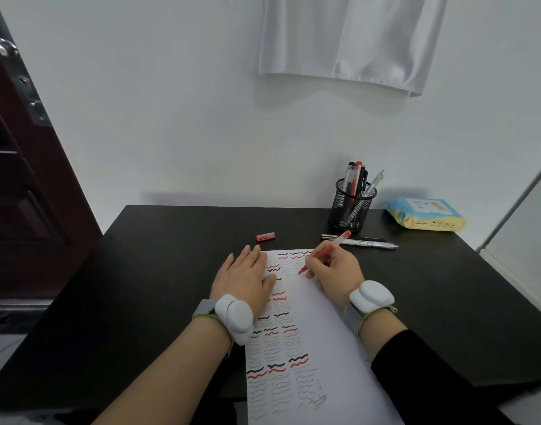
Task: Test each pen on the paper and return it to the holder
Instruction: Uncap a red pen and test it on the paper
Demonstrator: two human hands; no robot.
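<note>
At frame centre, the right hand (335,269) grips a red pen (322,253), its tip on the paper (324,332); the left hand (244,279) lies flat, fingers straight, on the paper's left edge.

No text can be read anywhere. The printing on the tissue pack (425,213) at far right is too blurred. The pen (367,243) lying beside the holder bears an illegible mark.

One sheet of paper (318,348), one mesh pen holder (352,207) with roughly five pens, count unclear. Two pens lying on table (158,256), one red pen (322,253) in hand, one red cap (265,237), one wipes pack (425,213), two wrist devices.
</note>
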